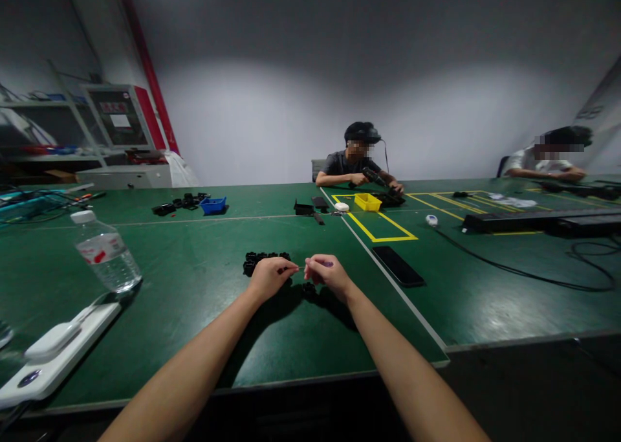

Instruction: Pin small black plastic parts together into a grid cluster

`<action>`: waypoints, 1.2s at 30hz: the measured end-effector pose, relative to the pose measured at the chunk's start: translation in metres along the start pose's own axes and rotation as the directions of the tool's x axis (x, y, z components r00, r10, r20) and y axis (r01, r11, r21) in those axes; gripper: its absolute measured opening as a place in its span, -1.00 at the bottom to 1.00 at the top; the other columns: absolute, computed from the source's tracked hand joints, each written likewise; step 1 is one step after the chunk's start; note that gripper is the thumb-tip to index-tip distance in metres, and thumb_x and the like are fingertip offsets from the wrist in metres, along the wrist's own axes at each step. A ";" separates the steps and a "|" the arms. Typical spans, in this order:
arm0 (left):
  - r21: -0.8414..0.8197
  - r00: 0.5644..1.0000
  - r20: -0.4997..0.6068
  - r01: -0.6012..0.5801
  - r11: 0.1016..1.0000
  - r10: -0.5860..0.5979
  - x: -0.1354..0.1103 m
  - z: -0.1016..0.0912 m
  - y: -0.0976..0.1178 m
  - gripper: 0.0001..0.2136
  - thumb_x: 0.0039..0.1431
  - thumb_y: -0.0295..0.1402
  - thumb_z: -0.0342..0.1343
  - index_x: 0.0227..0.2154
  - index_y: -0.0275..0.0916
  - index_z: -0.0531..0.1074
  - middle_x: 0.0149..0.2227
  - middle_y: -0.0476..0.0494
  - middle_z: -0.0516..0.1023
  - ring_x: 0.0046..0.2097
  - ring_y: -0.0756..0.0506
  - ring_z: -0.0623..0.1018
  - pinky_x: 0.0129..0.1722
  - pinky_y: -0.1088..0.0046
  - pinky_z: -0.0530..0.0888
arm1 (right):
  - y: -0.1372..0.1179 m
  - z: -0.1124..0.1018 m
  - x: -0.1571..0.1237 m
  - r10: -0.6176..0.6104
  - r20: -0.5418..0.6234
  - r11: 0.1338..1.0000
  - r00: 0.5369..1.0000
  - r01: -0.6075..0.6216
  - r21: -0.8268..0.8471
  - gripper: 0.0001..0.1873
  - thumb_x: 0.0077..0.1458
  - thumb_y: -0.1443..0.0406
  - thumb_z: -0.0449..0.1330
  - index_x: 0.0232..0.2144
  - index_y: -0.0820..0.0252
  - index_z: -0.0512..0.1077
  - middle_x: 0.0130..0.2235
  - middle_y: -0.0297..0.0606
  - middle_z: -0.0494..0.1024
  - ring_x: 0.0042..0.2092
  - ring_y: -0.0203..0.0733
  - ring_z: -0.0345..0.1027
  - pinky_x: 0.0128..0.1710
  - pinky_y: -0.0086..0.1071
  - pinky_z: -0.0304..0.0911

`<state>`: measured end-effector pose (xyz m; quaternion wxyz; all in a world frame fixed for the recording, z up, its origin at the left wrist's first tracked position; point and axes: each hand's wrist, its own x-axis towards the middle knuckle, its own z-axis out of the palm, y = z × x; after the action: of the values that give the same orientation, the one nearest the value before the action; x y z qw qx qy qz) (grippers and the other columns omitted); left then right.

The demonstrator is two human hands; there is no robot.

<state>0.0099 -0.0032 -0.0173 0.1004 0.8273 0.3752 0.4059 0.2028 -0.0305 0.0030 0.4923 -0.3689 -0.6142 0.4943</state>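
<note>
Both my hands meet over the green table [194,312], a little in front of a cluster of small black parts [264,259]. My left hand [270,277] is closed in a pinch, its fingertips pointing right. My right hand [326,275] is also closed in a pinch and faces it. A thin small item, too small to name, runs between the two pinches, with a purplish bit at my right fingers. Another small black part [309,290] lies on the table just under my right hand.
A water bottle [105,252] stands at left, a white device [58,351] near the front left edge. A black phone [398,265] lies right of my hands. Farther off are a blue bin [214,205], a yellow bin [367,202], cables and two seated people.
</note>
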 end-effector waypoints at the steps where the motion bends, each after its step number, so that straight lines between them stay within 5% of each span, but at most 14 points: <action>1: -0.003 1.000 0.001 0.000 1.000 0.000 0.000 0.000 0.000 -0.92 0.14 -0.35 0.22 -0.36 -0.14 0.61 -0.36 -0.03 0.65 -0.35 -0.02 0.58 -0.35 0.53 0.44 | 0.000 0.000 0.000 -0.001 0.010 1.000 1.000 0.001 -0.004 -0.62 -0.01 0.04 0.24 -0.62 0.21 0.45 -0.61 -0.30 0.48 -0.63 -0.38 0.18 -0.64 -0.49 0.05; 15: -0.004 0.999 0.039 0.024 1.000 -0.023 0.000 -0.001 0.001 -0.92 0.14 -0.34 0.22 -0.36 -0.15 0.61 -0.33 -0.02 0.65 -0.31 -0.02 0.58 -0.30 0.53 0.42 | 0.005 0.000 0.002 -0.020 0.053 1.000 0.998 0.021 -0.010 -0.62 0.02 0.05 0.23 -0.60 0.23 0.43 -0.60 -0.32 0.47 -0.63 -0.40 0.18 -0.62 -0.50 0.08; 27: 0.010 0.994 0.105 0.016 1.000 -0.017 0.000 -0.003 0.004 -0.90 0.14 -0.40 0.19 -0.35 -0.16 0.61 -0.34 -0.04 0.64 -0.31 -0.03 0.58 -0.28 0.53 0.42 | 0.012 0.000 0.002 -0.045 0.182 0.973 0.982 0.085 -0.217 -0.71 0.06 0.12 0.21 -0.52 0.22 0.46 -0.56 -0.32 0.50 -0.58 -0.37 0.24 -0.59 -0.50 0.12; 36: 0.017 0.997 0.081 -0.005 1.000 0.003 0.000 -0.001 0.002 -0.91 0.16 -0.36 0.19 -0.36 -0.17 0.60 -0.38 -0.03 0.62 -0.36 -0.01 0.54 -0.32 0.54 0.39 | 0.009 0.000 0.002 -0.044 0.136 0.989 0.990 0.062 -0.135 -0.65 0.05 0.07 0.22 -0.53 0.24 0.46 -0.56 -0.31 0.49 -0.59 -0.36 0.24 -0.59 -0.48 0.16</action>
<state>0.0105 -0.0046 -0.0157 0.1076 0.8446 0.3728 0.3690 0.2023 -0.0259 -0.0054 0.4365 -0.3519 -0.6881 0.4606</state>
